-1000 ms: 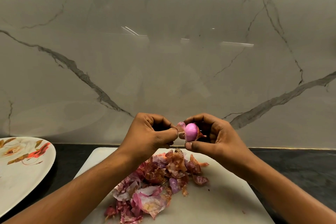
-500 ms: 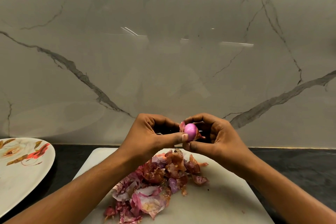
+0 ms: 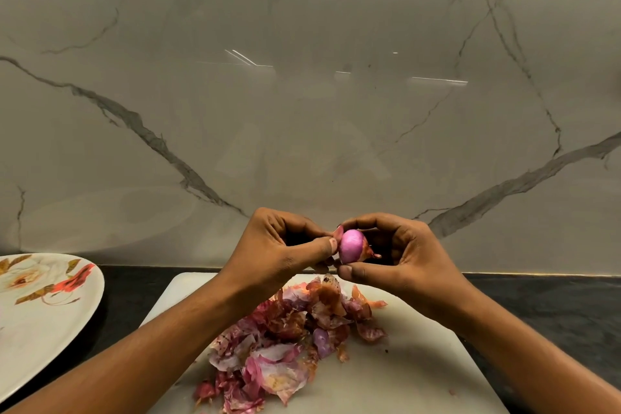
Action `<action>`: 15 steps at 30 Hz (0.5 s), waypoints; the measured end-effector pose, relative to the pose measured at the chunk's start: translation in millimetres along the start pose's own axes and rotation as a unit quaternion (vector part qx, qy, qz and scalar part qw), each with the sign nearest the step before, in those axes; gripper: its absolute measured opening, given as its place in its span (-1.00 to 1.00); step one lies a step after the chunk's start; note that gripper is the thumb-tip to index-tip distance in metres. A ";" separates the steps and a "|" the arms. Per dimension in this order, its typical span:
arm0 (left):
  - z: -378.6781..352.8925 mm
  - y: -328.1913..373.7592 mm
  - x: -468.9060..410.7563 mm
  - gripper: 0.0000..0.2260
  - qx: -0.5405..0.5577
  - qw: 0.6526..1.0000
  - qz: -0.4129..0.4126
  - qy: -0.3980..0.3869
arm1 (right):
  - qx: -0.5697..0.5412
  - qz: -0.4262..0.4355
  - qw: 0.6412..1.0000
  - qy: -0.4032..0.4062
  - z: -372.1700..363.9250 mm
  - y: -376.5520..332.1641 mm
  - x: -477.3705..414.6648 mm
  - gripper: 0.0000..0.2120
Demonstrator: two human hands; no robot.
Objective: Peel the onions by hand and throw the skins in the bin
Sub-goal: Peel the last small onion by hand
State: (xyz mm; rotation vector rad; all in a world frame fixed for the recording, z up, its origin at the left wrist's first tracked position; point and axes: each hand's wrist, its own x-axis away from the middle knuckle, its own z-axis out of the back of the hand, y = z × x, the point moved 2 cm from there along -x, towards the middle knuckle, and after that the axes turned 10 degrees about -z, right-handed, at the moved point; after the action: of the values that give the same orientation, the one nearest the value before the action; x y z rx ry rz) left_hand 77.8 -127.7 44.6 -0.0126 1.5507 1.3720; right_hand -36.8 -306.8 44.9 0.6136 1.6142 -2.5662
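The small red onion (image 3: 351, 246) is being held by the right hand (image 3: 396, 255) above the cutting board (image 3: 403, 363), so scraps are dropping onto the skin pile (image 3: 289, 336); the left hand (image 3: 279, 252) is pinching a loose skin flap (image 3: 338, 232) at its edge, probably to strip it.

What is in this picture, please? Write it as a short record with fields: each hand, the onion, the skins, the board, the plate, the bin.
right hand: holds the onion between thumb and fingers, above the board
left hand: pinches a flap of skin at the onion's left side
onion: small, pink, mostly peeled; a bit of skin hangs at its right
skins: loose heap lying on the board
board: white, on a dark counter
plate: flowered, left of the board
bin: not in view
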 end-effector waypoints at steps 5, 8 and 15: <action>-0.5 0.7 -0.4 -0.78 0.000 1.000 -0.004 -0.003 | 0.003 -0.002 1.000 0.001 -0.4 -0.8 0.1 -0.52; 0.3 0.7 -0.2 -0.80 -0.011 1.000 -0.013 0.003 | -0.010 -0.007 1.000 -0.001 -0.9 -1.7 1.0 -0.52; -1.4 2.0 1.4 -0.93 -0.087 0.994 -0.067 0.005 | -0.045 -0.029 0.998 -0.015 -3.3 -2.4 1.3 -0.52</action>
State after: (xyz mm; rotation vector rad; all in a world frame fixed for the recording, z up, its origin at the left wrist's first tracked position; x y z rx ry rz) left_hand 75.1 -127.2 44.9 -0.2262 1.4076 1.3972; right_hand -37.6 -302.6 45.2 0.5271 1.7512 -2.5137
